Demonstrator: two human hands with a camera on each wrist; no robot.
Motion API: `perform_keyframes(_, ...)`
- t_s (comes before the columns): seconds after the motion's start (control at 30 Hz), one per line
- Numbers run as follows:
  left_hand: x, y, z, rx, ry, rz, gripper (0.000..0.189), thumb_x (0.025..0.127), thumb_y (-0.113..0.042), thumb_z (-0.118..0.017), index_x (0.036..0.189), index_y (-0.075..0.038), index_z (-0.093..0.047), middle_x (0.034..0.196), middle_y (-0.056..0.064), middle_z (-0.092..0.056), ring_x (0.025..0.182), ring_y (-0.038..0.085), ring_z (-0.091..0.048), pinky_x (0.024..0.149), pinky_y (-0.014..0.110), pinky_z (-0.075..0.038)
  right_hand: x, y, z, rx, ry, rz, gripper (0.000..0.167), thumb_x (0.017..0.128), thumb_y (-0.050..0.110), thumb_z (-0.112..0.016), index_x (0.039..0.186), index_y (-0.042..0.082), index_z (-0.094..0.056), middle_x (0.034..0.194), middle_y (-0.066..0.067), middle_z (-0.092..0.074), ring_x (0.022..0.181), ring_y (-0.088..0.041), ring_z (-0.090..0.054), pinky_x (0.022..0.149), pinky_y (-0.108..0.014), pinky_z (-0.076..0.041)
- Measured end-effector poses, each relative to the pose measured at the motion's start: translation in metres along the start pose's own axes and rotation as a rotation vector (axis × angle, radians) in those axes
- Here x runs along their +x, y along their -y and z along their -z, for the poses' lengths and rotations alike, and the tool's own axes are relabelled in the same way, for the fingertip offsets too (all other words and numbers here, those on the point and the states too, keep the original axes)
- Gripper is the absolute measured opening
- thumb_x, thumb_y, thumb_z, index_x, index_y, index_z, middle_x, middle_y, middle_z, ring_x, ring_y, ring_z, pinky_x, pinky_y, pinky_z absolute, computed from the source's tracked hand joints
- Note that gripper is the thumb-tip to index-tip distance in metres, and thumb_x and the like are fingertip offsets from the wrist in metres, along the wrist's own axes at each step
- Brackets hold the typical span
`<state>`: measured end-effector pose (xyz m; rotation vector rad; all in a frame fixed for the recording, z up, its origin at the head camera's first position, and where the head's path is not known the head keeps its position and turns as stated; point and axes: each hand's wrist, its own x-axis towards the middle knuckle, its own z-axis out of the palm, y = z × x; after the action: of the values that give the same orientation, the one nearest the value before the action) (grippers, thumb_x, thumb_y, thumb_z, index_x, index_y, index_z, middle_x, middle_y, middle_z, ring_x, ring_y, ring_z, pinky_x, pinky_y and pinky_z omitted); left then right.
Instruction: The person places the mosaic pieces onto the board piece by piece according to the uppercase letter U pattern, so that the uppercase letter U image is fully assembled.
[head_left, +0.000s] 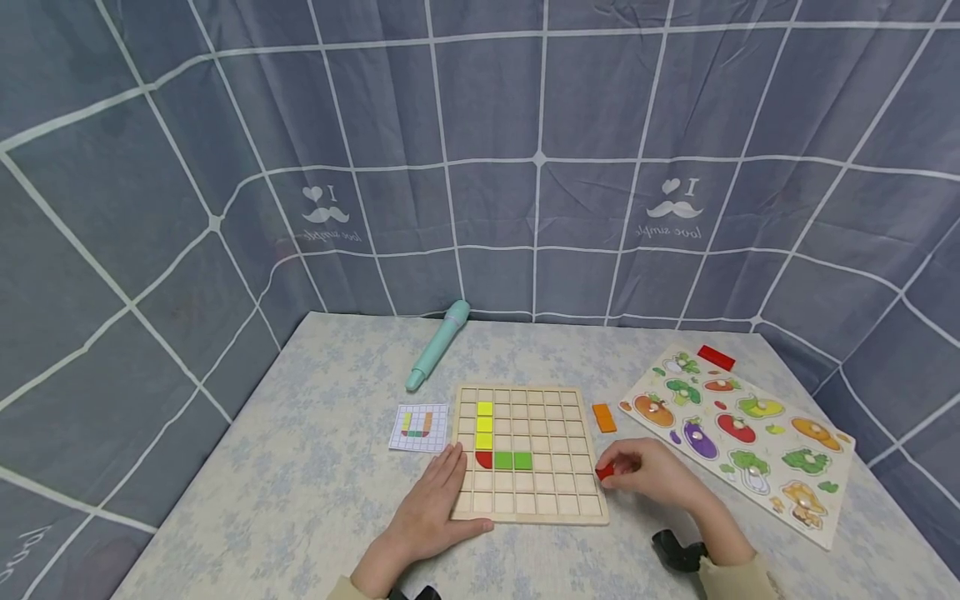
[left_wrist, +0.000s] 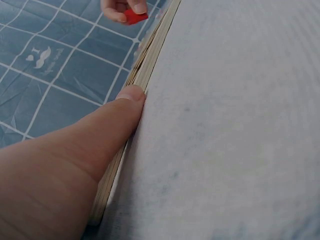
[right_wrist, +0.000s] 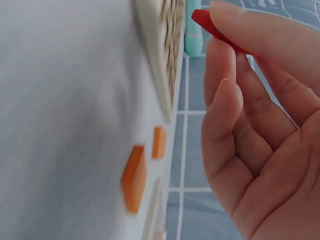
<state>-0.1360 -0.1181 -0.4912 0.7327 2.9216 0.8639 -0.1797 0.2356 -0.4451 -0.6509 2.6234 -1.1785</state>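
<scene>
A wooden grid board (head_left: 555, 483) lies on the table, holding a column of yellow squares (head_left: 484, 425), a red rounded piece (head_left: 484, 459) and two green squares (head_left: 513, 460). My left hand (head_left: 427, 512) rests with straight fingers on its left edge; the thumb touches the front edge, as the left wrist view also shows. Just off the board's right edge, my right hand (head_left: 652, 471) pinches a small red block (right_wrist: 215, 30) between thumb and fingers. Its full shape is partly covered. A pattern card (head_left: 418, 427) with a coloured U lies left of the board.
An orange block (head_left: 603, 418) lies right of the board; the right wrist view shows a second orange block (right_wrist: 134, 180) nearer. Farther right are a vegetable puzzle board (head_left: 750, 442) and a red bar (head_left: 716, 358). A teal microphone-shaped stick (head_left: 438, 346) lies behind the card.
</scene>
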Motion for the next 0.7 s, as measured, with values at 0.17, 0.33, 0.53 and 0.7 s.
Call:
perform_keyframes(0.17,0.0,0.0,0.001,-0.004,0.012,0.004,0.097,0.084,-0.062,-0.054,0.145,0.006,-0.023,0.153,0.018,-0.018,0.142,0.028,-0.011,0.113,0.046,-0.018,0.014,0.011,-0.006,0.002,-0.016,0.037,0.008,0.081,0.018,-0.074,0.088,0.018,-0.07,0.075,0.006,-0.061,0.065,-0.009,-0.053,0.058,-0.024,-0.046)
perform_keyframes(0.33,0.0,0.0,0.001,-0.004,0.011,0.005,0.097,0.084,-0.062,-0.055,0.145,0.006,-0.024,0.153,0.018,-0.019,0.142,0.028,-0.011,0.113,0.046,-0.018,0.029,0.02,-0.014,0.013,0.007,0.058,0.007,0.084,0.015,-0.071,0.09,0.018,-0.069,0.076,0.006,-0.063,0.064,-0.008,-0.055,0.06,-0.023,-0.046)
perform_keyframes(0.53,-0.001,-0.001,0.001,-0.002,0.004,0.005,0.097,0.083,-0.061,-0.055,0.145,0.007,-0.025,0.153,0.018,-0.02,0.142,0.028,-0.012,0.113,0.045,-0.018,0.042,0.03,-0.024,0.036,0.026,0.07,0.009,0.086,0.009,-0.067,0.093,0.014,-0.069,0.083,0.005,-0.064,0.068,-0.01,-0.059,0.063,-0.025,-0.048)
perform_keyframes(0.7,-0.001,-0.002,0.001,0.009,0.006,0.013,0.097,0.083,-0.062,-0.055,0.145,0.007,-0.026,0.153,0.018,-0.02,0.142,0.028,-0.013,0.113,0.045,-0.018,0.052,0.036,-0.032,0.025,0.029,0.043,0.012,0.085,0.007,-0.066,0.094,0.014,-0.069,0.087,0.004,-0.065,0.07,-0.013,-0.059,0.062,-0.026,-0.048)
